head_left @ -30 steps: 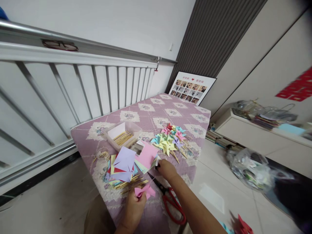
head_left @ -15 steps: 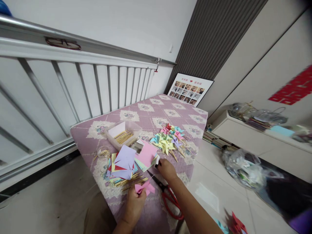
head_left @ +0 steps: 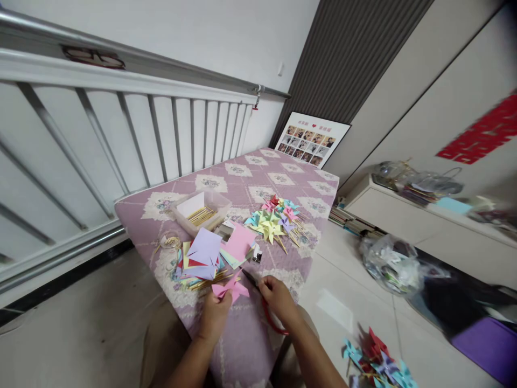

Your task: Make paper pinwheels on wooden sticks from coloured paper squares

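My left hand (head_left: 213,317) is closed on a pink folded paper pinwheel (head_left: 230,289), held just above the near edge of the purple quilted table (head_left: 242,345). My right hand (head_left: 277,297) hovers beside it with fingers curled; what they pinch is hidden. It lies over scissors (head_left: 267,317) with red handles, whose dark blades point toward a stack of coloured paper squares (head_left: 205,254). A small white-and-black object (head_left: 256,255) lies on the table beyond my right hand.
A clear box of wooden sticks (head_left: 202,214), a small jar (head_left: 170,241) and a heap of finished pinwheels (head_left: 274,221) sit farther back. A white railing (head_left: 121,134) runs along the left. On the floor are a plastic bag (head_left: 390,264) and more pinwheels (head_left: 375,358).
My right hand drew back from the paper stack toward me, leaving the small white object on the table. My left hand lifted the pink pinwheel slightly. The camera tilted down.
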Action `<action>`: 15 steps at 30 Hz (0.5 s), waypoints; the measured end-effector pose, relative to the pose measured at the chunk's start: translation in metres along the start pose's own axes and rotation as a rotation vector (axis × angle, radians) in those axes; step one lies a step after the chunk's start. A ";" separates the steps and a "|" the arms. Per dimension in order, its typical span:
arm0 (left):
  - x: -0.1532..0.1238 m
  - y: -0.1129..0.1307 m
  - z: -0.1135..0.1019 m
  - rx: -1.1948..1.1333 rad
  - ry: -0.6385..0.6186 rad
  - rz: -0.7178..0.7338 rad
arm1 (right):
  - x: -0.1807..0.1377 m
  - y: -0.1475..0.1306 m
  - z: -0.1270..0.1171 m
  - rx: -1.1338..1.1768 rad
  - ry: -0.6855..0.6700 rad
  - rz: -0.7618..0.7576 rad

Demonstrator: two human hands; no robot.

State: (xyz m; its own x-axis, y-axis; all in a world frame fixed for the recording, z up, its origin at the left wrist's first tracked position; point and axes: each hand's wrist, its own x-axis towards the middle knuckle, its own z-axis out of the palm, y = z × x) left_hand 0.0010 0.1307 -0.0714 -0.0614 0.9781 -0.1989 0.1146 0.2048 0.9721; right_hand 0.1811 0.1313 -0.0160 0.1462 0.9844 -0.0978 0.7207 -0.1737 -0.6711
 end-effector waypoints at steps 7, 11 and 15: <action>-0.005 -0.004 -0.008 -0.033 0.076 -0.048 | -0.038 0.000 0.026 0.050 0.013 0.007; -0.007 -0.009 -0.011 -0.095 0.125 -0.077 | -0.039 0.008 0.027 0.059 0.003 0.027; -0.008 -0.012 -0.013 -0.159 0.185 -0.102 | -0.039 0.016 0.028 0.042 -0.026 0.044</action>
State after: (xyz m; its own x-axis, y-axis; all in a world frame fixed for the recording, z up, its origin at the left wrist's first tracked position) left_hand -0.0127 0.1205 -0.0799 -0.2468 0.9262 -0.2848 -0.0579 0.2793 0.9585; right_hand 0.1682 0.0905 -0.0431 0.1590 0.9764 -0.1460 0.6852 -0.2156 -0.6957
